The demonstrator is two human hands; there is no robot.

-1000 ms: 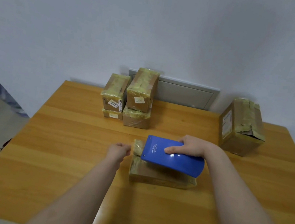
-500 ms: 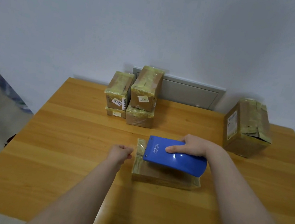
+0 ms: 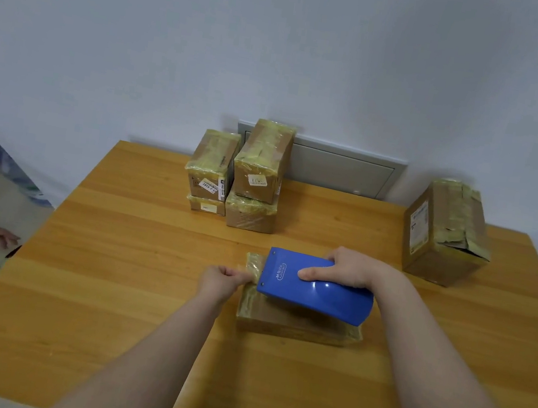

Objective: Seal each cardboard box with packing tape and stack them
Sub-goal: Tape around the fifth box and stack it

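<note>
Gripping the blue plastic tape dispenser [image 3: 316,288], the right hand [image 3: 348,268] presses it onto the flat brown cardboard box [image 3: 295,323] at centre frame (already tape-wrapped); the left hand [image 3: 220,280] pinches the clear tape end [image 3: 251,267].

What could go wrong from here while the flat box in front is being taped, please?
1. The left hand pinches the loose tape end at the left edge of the flat box; the tape could crumple or stick to the fingers.
2. Neither hand seems to pin the box down, so pulling the blue dispenser held in the right hand may drag it across the table.
</note>
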